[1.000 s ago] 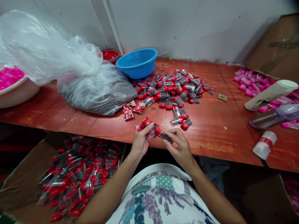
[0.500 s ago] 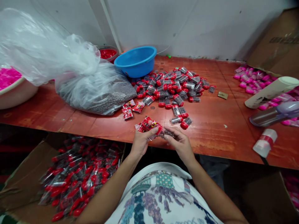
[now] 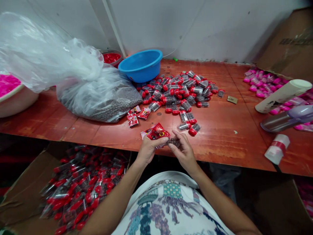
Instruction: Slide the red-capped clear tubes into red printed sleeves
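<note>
My left hand (image 3: 148, 148) is closed on several red printed packets (image 3: 156, 131), its thumb lying across them. Close beside it, my right hand (image 3: 184, 150) grips a small clear bottle of dark beads (image 3: 174, 141) between thumb and fingers. The bottle's left end meets my left thumb; whether it has a cap is hidden. Just beyond my hands, a few red-capped bead bottles (image 3: 194, 129) lie on the reddish table (image 3: 220, 137). Loose red packets (image 3: 133, 120) rest near a large clear bag of dark beads (image 3: 102, 98).
A blue basin (image 3: 140, 67) stands behind a heap of red-capped bottles (image 3: 181, 88). Below left, a cardboard box (image 3: 22, 192) holds many more. On the right are a white tumbler (image 3: 281, 96), a plastic cup (image 3: 281, 119), a white roll (image 3: 277, 149) and pink-capped bottles (image 3: 264, 83).
Both hands stay together near the table edge. The right hand and its bottle have shifted slightly left, and the left thumb now lies straighter over the packets. The view has moved a little.
</note>
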Available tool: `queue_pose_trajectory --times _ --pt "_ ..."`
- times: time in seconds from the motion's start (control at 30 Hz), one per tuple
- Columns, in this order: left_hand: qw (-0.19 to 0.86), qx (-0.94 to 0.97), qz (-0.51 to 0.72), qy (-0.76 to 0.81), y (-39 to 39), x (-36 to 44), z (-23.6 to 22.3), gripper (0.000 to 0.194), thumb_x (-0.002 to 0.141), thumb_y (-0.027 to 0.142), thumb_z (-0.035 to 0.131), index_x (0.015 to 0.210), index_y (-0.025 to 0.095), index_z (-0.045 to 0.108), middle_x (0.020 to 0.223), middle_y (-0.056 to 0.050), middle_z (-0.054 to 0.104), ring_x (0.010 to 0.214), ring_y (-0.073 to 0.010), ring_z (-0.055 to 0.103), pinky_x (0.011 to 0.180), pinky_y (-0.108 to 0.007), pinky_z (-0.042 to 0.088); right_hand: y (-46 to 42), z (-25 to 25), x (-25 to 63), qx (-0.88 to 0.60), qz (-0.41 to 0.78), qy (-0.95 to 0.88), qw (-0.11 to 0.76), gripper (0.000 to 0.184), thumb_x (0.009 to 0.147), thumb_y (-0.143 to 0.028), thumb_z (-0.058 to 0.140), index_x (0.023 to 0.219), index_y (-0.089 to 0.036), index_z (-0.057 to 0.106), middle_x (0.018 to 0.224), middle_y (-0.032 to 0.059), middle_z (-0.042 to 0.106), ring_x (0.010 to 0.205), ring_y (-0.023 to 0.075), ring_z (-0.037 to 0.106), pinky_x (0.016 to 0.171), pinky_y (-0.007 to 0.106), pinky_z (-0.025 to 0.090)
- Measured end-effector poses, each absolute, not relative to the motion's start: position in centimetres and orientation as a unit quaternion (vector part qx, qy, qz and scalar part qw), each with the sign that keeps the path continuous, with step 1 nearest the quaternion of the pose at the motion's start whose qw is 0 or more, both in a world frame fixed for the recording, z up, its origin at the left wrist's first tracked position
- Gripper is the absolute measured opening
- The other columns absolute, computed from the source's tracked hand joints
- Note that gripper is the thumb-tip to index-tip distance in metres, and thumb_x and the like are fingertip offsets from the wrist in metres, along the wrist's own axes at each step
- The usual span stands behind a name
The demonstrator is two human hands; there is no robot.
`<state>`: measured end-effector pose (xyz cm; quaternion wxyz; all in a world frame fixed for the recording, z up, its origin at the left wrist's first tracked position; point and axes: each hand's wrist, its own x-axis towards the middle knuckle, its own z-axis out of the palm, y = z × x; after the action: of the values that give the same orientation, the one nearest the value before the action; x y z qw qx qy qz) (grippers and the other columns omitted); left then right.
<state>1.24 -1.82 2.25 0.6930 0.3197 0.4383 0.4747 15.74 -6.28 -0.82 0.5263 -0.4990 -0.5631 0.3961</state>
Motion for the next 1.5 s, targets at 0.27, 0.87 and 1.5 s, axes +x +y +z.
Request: queue_pose_trajectory --times 0.27,0.87,1.5 --pt "0.673 0.303 0.518 0.433 -1.0 0.9 2.1 0.025 0.06 0.021 0.081 0.081 0.013 0.069 0.077 -0.003 0.069 0.069 -0.0133 0.062 0.068 -0.024 0.051 -6.3 -1.5 16.4 -0.493 0.406 -0.588 0.496 0.038 0.09 -0.026 0.051 0.128 -0.032 0.052 0.098 0.0024 0.046 0.09 0.0158 0.053 0.081 0.03 0.048" --pt "0.628 0.331 0.536 0.456 -2.7 3.1 1.0 0.034 0.057 0.018 0.081 0.087 0.016 0.064 0.077 0.0 0.067 0.065 -0.0114 0.06 0.058 -0.02 0.047 -6.9 -1.7 15.8 -0.498 0.477 -0.457 0.562 0.048 0.086 -0.031 0.058 0.132 -0.032 0.046 0.102 0.0039 0.05 0.083 0.0154 0.054 0.062 0.025 0.054" --pt "0.695 0.306 0.503 0.414 -2.5 2.9 1.5 0.035 0.058 0.015 0.081 0.089 0.015 0.064 0.079 -0.002 0.069 0.068 -0.0144 0.063 0.066 -0.026 0.05 -6.9 -1.6 14.9 -0.444 0.585 -0.339 0.587 0.038 0.079 -0.033 0.067 0.116 -0.027 0.059 0.104 0.003 0.06 0.084 0.0171 0.06 0.061 0.028 0.056"
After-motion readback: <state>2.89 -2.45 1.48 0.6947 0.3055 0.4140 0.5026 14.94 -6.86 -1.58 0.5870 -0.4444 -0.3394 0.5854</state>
